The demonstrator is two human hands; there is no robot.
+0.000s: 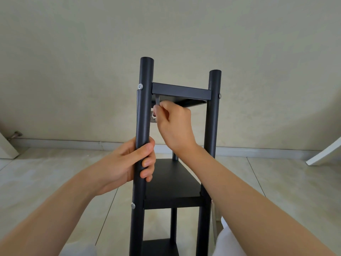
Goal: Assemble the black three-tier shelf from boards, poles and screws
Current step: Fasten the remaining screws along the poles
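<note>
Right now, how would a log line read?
left hand: grips pole | right hand: turns hex key under top board

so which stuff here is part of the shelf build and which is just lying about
Job: left hand gripping the front pole; right hand pinching the hex key; top board; screw.
Lying about: doorstop; white furniture leg.

The floor (pixel 276 182) is of pale tiles. The black shelf (pixel 173 183) stands upright on it. Far to the right of the shelf, a white slanted leg (pixel 324 154) touches the floor.
</note>
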